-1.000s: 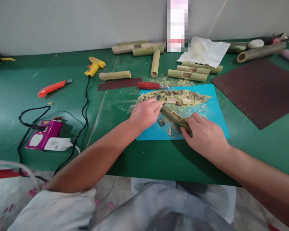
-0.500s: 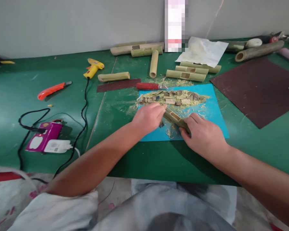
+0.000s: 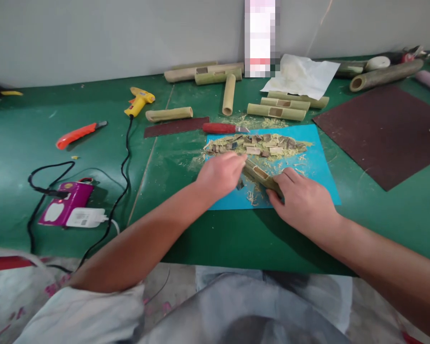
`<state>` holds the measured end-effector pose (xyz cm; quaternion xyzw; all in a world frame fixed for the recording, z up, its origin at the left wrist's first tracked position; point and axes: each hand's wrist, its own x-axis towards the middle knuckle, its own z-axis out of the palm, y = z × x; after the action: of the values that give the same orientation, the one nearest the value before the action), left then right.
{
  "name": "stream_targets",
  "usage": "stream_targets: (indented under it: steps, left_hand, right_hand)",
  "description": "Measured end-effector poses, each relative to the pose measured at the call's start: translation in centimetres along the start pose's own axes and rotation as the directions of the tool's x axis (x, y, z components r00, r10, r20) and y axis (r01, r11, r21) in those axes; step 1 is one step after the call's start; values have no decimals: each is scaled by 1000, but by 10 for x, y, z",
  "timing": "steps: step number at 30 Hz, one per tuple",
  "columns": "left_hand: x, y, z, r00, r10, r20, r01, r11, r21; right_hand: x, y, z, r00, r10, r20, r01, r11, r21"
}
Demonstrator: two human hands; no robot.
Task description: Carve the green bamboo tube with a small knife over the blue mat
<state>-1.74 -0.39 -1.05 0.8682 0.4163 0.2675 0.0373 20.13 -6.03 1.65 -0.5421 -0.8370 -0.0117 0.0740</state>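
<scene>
A short bamboo tube (image 3: 261, 172) with a rectangular slot cut in its upper side is held at a slant over the blue sheet (image 3: 322, 177). My right hand (image 3: 303, 200) is closed around its near right end. At its far left end, the fingers of my left hand (image 3: 222, 174) are pinched together; the hand hides that end. Behind the tube lies a heap of bamboo shavings and cut chips (image 3: 258, 145). A red-handled knife (image 3: 220, 128) lies along the sheet's back edge. Below my left fingers is a small dark scrap (image 3: 240, 184).
Slotted bamboo tubes (image 3: 276, 112) lie behind the sheet, near white paper (image 3: 297, 76). A dark brown sheet (image 3: 383, 138) is at right. On the left are a yellow glue gun (image 3: 139, 102), an orange utility knife (image 3: 79, 135) and a purple power box (image 3: 68, 203) with trailing cords.
My left hand has shifted very slightly left at the tube's end. The tube and my right hand look nearly unmoved.
</scene>
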Motion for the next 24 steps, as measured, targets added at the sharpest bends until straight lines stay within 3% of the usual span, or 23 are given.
stream_targets:
  steps: [3,14,17,21,24]
  left_hand:
    - [0,0,0,999,31,39,-30,999,-25]
    - [1,-1,0,1000,-4,-17,4,1000,-23]
    - [0,1,2,999,44,19,-43,998,-49]
    - [0,-4,0,999,-1,-50,0,999,-37]
    - [0,-7,-2,999,24,-35,-24,1000,-17]
  right_hand:
    - [0,0,0,1000,-2,8,2,1000,7]
    - [0,0,1,1000,14,5,-14,1000,9]
    - [1,1,0,1000,13,19,-13,1000,4]
    - [1,0,-1,1000,24,17,-24,1000,7]
    - [1,-1,-1,1000,10,21,-10,1000,11]
